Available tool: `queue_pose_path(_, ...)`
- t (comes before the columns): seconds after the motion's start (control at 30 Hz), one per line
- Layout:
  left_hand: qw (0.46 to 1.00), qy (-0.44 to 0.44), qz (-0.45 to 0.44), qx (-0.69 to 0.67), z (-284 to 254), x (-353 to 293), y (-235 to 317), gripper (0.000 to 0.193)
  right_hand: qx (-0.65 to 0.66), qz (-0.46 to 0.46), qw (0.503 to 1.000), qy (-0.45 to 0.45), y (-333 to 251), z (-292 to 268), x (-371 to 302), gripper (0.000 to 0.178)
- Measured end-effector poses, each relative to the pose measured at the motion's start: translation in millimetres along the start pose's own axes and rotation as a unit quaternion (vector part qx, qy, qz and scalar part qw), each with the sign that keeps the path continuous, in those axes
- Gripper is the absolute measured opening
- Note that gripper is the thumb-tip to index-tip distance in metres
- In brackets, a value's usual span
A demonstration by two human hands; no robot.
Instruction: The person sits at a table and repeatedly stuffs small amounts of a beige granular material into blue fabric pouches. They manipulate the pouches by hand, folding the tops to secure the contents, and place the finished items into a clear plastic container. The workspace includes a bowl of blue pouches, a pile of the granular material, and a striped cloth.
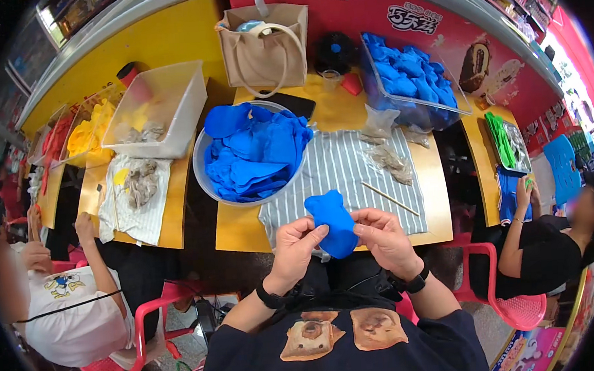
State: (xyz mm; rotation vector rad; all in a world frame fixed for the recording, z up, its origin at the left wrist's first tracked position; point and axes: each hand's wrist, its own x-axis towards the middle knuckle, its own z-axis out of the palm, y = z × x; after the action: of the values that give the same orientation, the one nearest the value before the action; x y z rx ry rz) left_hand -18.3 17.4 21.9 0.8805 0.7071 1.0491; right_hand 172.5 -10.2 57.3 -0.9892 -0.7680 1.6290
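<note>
Between my hands, above the near table edge, is a small blue fabric piece (333,221), rounded below with two corners at the top. My left hand (295,245) pinches its left side between thumb and fingers. The right side is gripped by my right hand (385,241) in the same way. Just beyond lies a grey-and-white striped cloth (340,162), with a thin wooden stick (390,199) and a clear bag of beige filling (392,165) on its right part. A round translucent tub (201,165) heaped with blue fabric pieces (254,154) stands to the left.
At the back right, a clear bin (408,114) holds stuffed blue pieces. A tan tote bag (265,55), dark phone (297,105), small cup (331,80) and black fan (335,50) stand at the back. People sit at tables on both sides; a white bin (177,111) is left.
</note>
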Motion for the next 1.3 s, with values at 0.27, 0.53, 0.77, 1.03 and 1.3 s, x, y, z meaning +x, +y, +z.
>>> queue_pose_path(0.27, 0.997, -0.035, -0.058, 0.04, 12, 3, -16, 0.01, -0.041, -0.025, 0.998, -0.031, 27, -34, -2, 0.011)
queue_pose_path(0.53, 0.995, -0.009, -0.07, 0.068, 22, 6, -25, 0.003, -0.026, -0.035, 0.999, 0.014, 29, -38, -9, 0.009)
queue_pose_path(0.77, 0.918, 0.036, 0.208, 0.337, 38, -8, -24, 0.017, -0.224, -0.181, 0.953, 0.097, 33, -26, -4, 0.019)
queue_pose_path(1.03, 0.992, 0.011, 0.018, 0.122, 34, 2, -43, 0.008, -0.475, -0.316, 0.818, 0.076, 46, -20, 5, 0.009)
queue_pose_path(1.3, 0.997, 0.002, -0.02, 0.068, 22, 4, -39, 0.01, -0.279, -0.137, 0.95, 0.007, 35, -26, -3, 0.008)
